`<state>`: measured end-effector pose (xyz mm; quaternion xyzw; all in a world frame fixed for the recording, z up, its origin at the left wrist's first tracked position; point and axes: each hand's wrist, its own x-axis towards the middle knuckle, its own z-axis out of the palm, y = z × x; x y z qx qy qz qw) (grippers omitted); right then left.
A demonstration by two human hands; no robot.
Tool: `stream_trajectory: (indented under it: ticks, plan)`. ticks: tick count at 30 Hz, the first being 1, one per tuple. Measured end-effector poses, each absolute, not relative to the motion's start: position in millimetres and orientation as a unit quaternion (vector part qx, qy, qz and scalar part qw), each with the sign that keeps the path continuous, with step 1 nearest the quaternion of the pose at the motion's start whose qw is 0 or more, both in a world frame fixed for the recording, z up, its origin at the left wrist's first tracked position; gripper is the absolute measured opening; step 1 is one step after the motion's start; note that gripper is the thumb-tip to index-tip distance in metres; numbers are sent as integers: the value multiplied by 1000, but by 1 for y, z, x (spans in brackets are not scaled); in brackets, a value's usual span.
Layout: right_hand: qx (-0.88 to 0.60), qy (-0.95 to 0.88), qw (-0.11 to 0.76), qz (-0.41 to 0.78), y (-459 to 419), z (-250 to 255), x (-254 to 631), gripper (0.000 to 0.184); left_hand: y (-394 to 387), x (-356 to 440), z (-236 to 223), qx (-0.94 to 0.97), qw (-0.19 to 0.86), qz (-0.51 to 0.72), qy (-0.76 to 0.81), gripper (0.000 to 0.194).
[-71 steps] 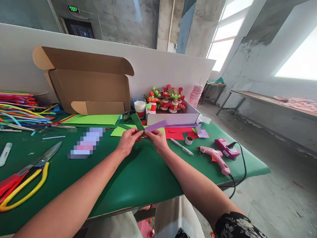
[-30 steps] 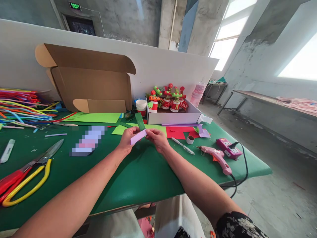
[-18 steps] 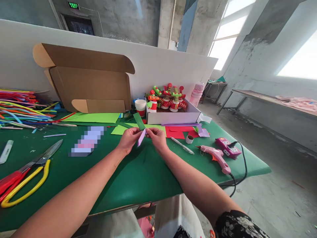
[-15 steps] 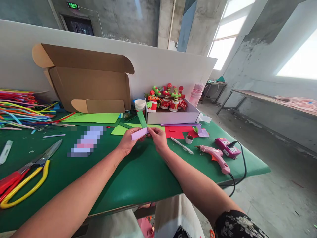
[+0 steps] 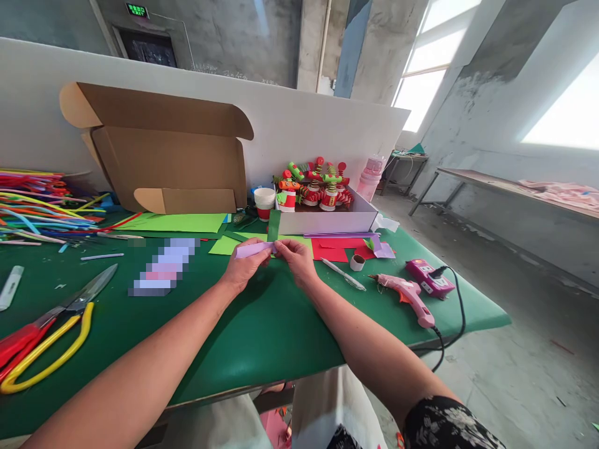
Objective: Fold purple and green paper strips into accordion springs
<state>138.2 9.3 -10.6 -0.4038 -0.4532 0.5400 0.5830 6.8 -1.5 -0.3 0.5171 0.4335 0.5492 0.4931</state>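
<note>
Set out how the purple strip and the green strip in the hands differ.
The purple strip is pale lilac, while the green strip is dark green. The purple strip points leftward, nearly level, across the left hand; the green strip points away from the person, toward the white box. Both are narrow and meet at the fingertips of the left and right hand.

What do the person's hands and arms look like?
The left hand and right hand are bare: no gloves, no watch. A black sleeve with pale flowers shows on the right arm; no sleeve shows on the left arm.
</note>
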Motion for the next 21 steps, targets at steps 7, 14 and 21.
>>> stream_trajectory:
  ticks: [7,14,21]
  plan:
    - [-403,-461,594,522,12,-10,139,37,0,6,-1,516,497,551,428,29]
    - [-390,-464,602,520,10,-9,140,30,-1,5,0,509,501,552,431,27]
    - [-398,-455,565,561,10,-7,141,40,-3,4,5,530,490,535,438,25]
